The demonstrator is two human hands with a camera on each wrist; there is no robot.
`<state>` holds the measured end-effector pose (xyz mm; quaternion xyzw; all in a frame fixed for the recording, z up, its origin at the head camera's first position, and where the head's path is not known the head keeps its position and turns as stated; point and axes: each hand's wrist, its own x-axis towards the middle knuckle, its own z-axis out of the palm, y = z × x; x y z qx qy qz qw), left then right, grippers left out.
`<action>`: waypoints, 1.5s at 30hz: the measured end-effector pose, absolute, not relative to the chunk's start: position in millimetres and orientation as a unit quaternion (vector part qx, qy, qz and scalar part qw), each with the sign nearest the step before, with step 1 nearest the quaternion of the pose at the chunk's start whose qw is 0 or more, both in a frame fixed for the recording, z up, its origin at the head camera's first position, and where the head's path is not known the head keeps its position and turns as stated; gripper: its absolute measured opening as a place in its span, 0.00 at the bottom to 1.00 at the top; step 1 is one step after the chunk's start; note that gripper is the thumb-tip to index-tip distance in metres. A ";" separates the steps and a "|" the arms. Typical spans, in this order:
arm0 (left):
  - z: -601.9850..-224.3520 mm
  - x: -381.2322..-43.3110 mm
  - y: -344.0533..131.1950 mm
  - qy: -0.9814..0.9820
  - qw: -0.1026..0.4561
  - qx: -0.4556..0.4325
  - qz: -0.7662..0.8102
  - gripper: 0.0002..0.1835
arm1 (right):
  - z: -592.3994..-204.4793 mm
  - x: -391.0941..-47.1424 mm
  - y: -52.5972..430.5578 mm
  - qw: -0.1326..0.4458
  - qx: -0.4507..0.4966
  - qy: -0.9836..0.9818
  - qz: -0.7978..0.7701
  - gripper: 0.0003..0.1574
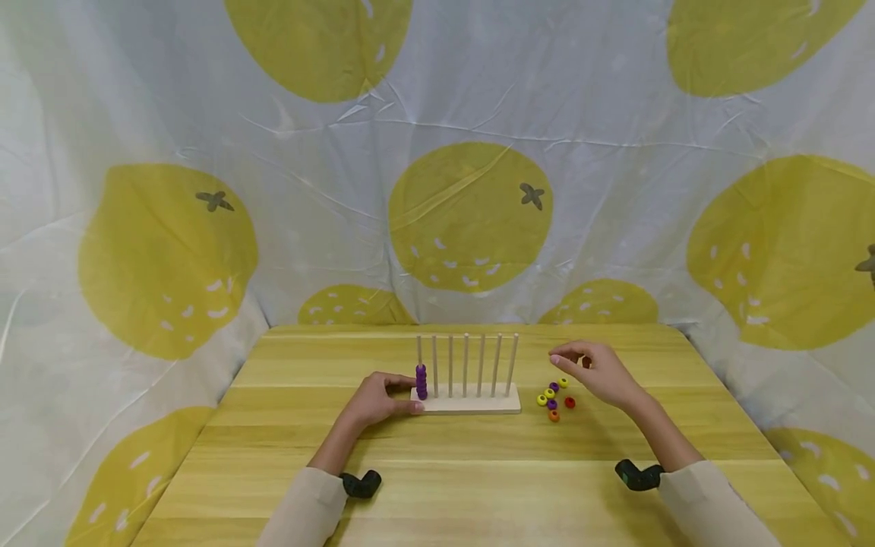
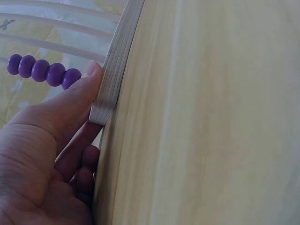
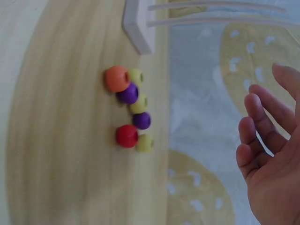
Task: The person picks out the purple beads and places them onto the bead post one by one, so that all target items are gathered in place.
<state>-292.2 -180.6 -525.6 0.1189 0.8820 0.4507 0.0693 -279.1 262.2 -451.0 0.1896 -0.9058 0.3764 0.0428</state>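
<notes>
My left hand (image 1: 374, 398) grips the left end of a pale wooden peg stand (image 1: 472, 405), its thumb along the front edge. Several purple beads (image 1: 421, 382) are stacked on the stand's leftmost peg; the left wrist view shows these purple beads (image 2: 48, 71) just past the thumb. To the right of the stand, my right hand (image 1: 601, 374) hovers above the table with fingers loosely bent. In the right wrist view, nothing shows between the fingers of the right hand (image 3: 274, 140). A small dark reddish thing (image 1: 586, 363) is partly hidden by that hand; I cannot tell what it is.
Loose beads lie between the stand and my right hand: an orange bead (image 1: 554, 416), a red bead (image 1: 570, 403), yellow ones (image 1: 542, 399) and purple ones (image 1: 552, 405). Several bare upright pegs (image 1: 466, 365) rise from the stand. A lemon-patterned cloth (image 1: 472, 216) hangs behind the wooden table (image 1: 478, 486).
</notes>
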 end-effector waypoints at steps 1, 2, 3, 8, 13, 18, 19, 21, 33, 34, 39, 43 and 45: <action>-526.2 -292.3 -180.5 0.882 0.069 0.120 0.451 0.29 | -454.3 -278.3 263.9 0.042 0.189 -0.907 0.374 0.18; -526.8 -292.2 -180.3 0.882 0.068 0.120 0.451 0.29 | -457.6 -277.6 265.7 0.041 0.188 -0.908 0.372 0.18; -527.5 -292.0 -180.1 0.882 0.068 0.121 0.451 0.29 | -460.8 -276.5 267.6 0.040 0.187 -0.909 0.370 0.18; -528.6 -290.5 -179.3 0.882 0.069 0.121 0.451 0.30 | -477.3 -273.9 275.8 0.048 0.180 -0.913 0.362 0.16; -526.0 -290.3 -180.3 0.882 0.061 0.124 0.451 0.29 | -495.2 -270.8 283.8 0.049 0.178 -0.915 0.358 0.16; -526.5 -290.5 -181.2 0.881 0.067 0.130 0.450 0.29 | -506.7 -266.5 289.1 0.037 0.161 -0.913 0.373 0.16; -526.8 -290.6 -181.3 0.881 0.067 0.130 0.451 0.29 | -508.4 -265.9 289.6 0.036 0.157 -0.912 0.376 0.16; -527.5 -290.9 -181.5 0.880 0.067 0.130 0.452 0.29 | -511.8 -264.9 290.4 0.031 0.147 -0.913 0.380 0.17; -527.5 -292.0 -182.3 0.882 0.059 0.129 0.449 0.30 | -521.3 -263.0 291.2 0.020 0.134 -0.905 0.403 0.18; -527.4 -292.0 -182.2 0.883 0.058 0.129 0.449 0.30 | -521.6 -263.1 291.1 0.020 0.133 -0.906 0.402 0.18; -528.6 -292.2 -181.8 0.884 0.060 0.127 0.447 0.30 | -525.0 -263.3 291.3 0.011 0.131 -0.906 0.403 0.18; -528.8 -292.3 -181.5 0.884 0.060 0.125 0.446 0.30 | -528.8 -264.3 291.4 0.008 0.130 -0.905 0.406 0.17; -528.7 -292.3 -181.5 0.885 0.059 0.125 0.445 0.30 | -530.3 -265.0 291.3 0.010 0.135 -0.904 0.406 0.16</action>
